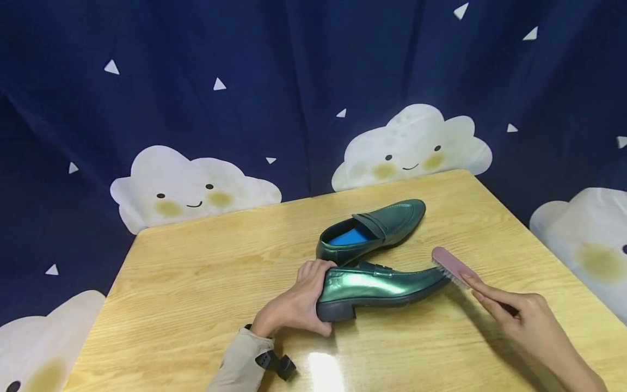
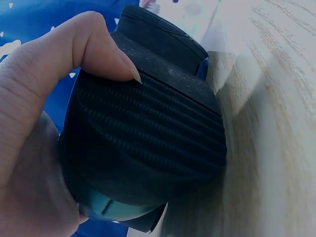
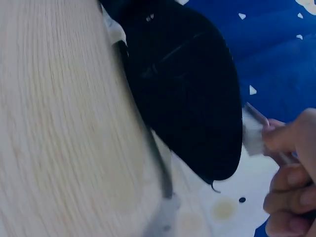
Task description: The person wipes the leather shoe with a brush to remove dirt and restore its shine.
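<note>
A shiny green loafer [image 1: 377,286] is tipped on its side, its dark sole facing the wearer and its toe to the right. My left hand [image 1: 306,299] grips it around the heel; the thumb presses the ridged black heel block [image 2: 153,128] in the left wrist view. In my right hand [image 1: 531,321] is a pink brush [image 1: 453,264] with pale bristles, pinched by the handle. Its bristles meet the upper at the toe. From the right wrist, the dark sole [image 3: 192,89] fills the middle, with the bristles [image 3: 253,133] at its edge.
Behind the held shoe stands a second green loafer [image 1: 387,226], upright, with a blue insole. Both are on a light wooden table [image 1: 196,283]. A dark blue curtain [image 1: 245,109] with white clouds hangs past the table's far edge.
</note>
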`<state>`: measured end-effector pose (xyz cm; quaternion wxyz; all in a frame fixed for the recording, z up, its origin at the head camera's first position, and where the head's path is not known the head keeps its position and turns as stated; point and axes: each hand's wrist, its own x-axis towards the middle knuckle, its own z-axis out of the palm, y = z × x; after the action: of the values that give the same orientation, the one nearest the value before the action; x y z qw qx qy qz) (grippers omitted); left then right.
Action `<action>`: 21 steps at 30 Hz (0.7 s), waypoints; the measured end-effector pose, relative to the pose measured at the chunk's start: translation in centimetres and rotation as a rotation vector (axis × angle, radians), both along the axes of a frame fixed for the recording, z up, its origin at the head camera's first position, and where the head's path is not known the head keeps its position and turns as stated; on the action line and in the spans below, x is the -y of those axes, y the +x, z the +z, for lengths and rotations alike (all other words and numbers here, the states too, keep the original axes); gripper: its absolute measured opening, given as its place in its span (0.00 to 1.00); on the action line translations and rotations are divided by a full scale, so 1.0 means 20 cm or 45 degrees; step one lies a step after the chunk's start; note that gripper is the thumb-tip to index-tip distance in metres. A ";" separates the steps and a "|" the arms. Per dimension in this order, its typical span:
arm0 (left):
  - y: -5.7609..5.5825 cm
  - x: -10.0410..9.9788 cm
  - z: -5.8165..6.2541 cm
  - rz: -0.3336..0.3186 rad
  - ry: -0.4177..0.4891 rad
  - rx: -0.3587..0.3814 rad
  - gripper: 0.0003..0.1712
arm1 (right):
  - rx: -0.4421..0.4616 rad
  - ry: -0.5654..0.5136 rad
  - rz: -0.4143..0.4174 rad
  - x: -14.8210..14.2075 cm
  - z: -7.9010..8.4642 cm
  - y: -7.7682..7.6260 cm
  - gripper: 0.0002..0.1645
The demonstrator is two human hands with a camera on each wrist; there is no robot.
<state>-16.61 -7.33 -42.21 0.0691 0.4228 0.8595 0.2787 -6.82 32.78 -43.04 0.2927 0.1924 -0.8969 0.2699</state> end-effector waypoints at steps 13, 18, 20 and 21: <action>0.00 0.01 0.00 0.006 0.003 0.046 0.64 | 0.031 0.002 -0.165 -0.04 -0.01 -0.02 0.25; 0.00 0.01 -0.01 -0.001 -0.003 0.067 0.63 | 0.041 0.016 -0.130 -0.04 -0.01 -0.01 0.28; 0.00 0.01 0.00 -0.004 -0.003 0.072 0.63 | 0.031 0.021 -0.097 -0.04 -0.01 0.00 0.30; 0.00 0.01 0.00 -0.005 0.000 0.076 0.63 | 0.027 0.020 -0.096 -0.04 -0.01 0.00 0.31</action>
<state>-16.54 -7.49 -42.30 0.0951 0.4159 0.8564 0.2909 -6.86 33.52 -43.30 0.2917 0.1580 -0.9087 0.2536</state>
